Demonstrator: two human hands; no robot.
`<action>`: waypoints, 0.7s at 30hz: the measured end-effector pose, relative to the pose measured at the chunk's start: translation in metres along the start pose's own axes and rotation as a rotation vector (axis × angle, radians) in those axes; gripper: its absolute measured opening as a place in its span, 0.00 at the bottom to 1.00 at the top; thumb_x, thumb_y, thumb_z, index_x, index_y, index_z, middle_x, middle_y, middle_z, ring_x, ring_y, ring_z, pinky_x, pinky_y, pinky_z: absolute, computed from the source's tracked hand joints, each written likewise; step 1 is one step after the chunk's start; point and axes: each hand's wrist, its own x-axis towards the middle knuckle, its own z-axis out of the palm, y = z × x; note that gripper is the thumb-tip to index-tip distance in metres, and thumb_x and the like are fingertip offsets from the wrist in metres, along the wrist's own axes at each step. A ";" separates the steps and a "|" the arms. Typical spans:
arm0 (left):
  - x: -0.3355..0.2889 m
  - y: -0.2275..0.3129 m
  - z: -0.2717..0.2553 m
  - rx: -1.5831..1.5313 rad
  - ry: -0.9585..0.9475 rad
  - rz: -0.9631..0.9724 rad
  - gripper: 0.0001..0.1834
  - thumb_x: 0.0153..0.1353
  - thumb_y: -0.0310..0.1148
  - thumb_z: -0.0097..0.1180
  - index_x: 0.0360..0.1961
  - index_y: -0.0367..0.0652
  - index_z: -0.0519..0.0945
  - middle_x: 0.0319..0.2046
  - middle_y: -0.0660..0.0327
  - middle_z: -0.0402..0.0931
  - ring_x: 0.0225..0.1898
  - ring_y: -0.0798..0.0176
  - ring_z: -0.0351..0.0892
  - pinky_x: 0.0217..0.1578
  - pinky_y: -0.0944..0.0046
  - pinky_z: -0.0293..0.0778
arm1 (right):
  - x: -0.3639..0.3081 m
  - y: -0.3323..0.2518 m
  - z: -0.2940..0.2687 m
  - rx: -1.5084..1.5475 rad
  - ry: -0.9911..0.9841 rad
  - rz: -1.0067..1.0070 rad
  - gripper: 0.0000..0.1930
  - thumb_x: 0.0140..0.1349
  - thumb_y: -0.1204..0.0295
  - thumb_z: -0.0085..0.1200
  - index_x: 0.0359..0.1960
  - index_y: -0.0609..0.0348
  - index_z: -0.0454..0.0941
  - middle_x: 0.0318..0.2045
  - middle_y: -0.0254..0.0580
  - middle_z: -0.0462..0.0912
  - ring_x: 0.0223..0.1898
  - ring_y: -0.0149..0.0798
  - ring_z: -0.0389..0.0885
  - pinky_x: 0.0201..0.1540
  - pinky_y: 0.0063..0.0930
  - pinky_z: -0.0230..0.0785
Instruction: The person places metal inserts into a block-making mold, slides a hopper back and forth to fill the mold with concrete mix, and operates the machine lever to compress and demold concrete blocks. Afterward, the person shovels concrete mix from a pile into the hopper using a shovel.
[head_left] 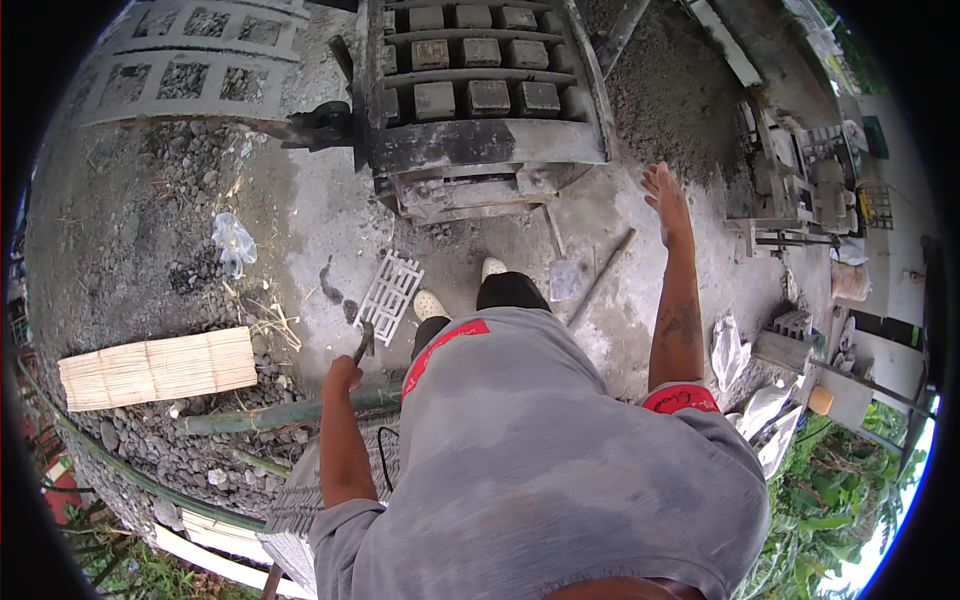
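While the left hand (345,373) grips a hammer (367,336) beside the pale grid (388,296), the empty right hand (669,205) is well apart;
a firm hold, clear of the shoes (430,304), probably serves best.

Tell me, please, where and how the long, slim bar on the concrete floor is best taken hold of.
Probably around the middle of the bar, from above and its right side: it is slim, straight and seems to lie on the floor, a flat-bladed tool lies to its left, and the open, empty right grip is to its right.
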 end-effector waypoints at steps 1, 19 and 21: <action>-0.012 0.014 -0.003 0.045 -0.047 -0.066 0.16 0.49 0.33 0.54 0.36 0.31 0.78 0.36 0.42 0.77 0.40 0.43 0.77 0.38 0.51 0.73 | 0.029 0.016 -0.010 -0.068 0.064 0.028 0.40 0.61 0.40 0.35 0.61 0.65 0.57 0.58 0.53 0.64 0.60 0.45 0.64 0.60 0.40 0.55; -0.185 0.005 0.140 -1.256 0.108 -0.737 0.09 0.55 0.30 0.58 0.23 0.36 0.77 0.12 0.59 0.67 0.11 0.64 0.65 0.10 0.61 0.61 | 0.169 0.024 0.064 -0.388 0.179 0.100 0.37 0.63 0.44 0.31 0.29 0.76 0.76 0.29 0.71 0.76 0.40 0.67 0.74 0.43 0.50 0.64; -0.178 0.024 0.139 -1.280 0.116 -0.722 0.09 0.55 0.30 0.58 0.23 0.36 0.77 0.12 0.60 0.67 0.11 0.64 0.65 0.10 0.62 0.61 | 0.169 0.022 0.062 -0.371 0.073 0.107 0.39 0.63 0.42 0.28 0.41 0.74 0.74 0.42 0.69 0.74 0.48 0.65 0.70 0.48 0.48 0.61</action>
